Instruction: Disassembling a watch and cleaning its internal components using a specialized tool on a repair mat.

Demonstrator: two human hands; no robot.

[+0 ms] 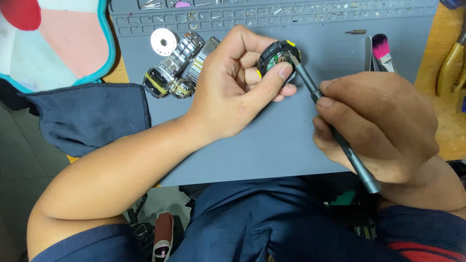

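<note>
My left hand [242, 82] grips a round black watch case with yellow accents [276, 57], its back open and the inner movement showing. My right hand [378, 123] holds a slim grey screwdriver [340, 138] like a pen, and its tip touches the movement inside the case. Both hands hover over a grey work mat [272, 140].
A metal watch bracelet with its parts [177, 65] and a white round disc [163, 41] lie at the mat's upper left. A pink-tipped brush [382, 48] and tweezers lie at the upper right, yellow-handled pliers [451, 63] on the wood beyond. A dark cloth [92, 114] lies left.
</note>
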